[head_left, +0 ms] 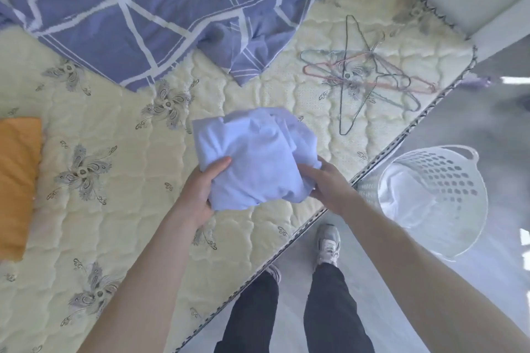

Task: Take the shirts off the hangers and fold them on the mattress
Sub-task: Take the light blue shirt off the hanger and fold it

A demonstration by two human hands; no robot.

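We hold the shirt (pixel 255 157) by the near edge of the mattress (pixel 129 223). Hangers (pixel 346 75) lie by its far right corner, a blanket (pixel 129 17) far left, a basket (pixel 447 180) on the floor (pixel 459 295) to the right.

The shirt (pixel 252 157) hides the fingers of the left hand (pixel 198 195).

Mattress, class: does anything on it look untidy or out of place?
Yes. The hangers lie crossed in a tangled heap near the far corner, and the shirt looks bunched rather than folded flat.
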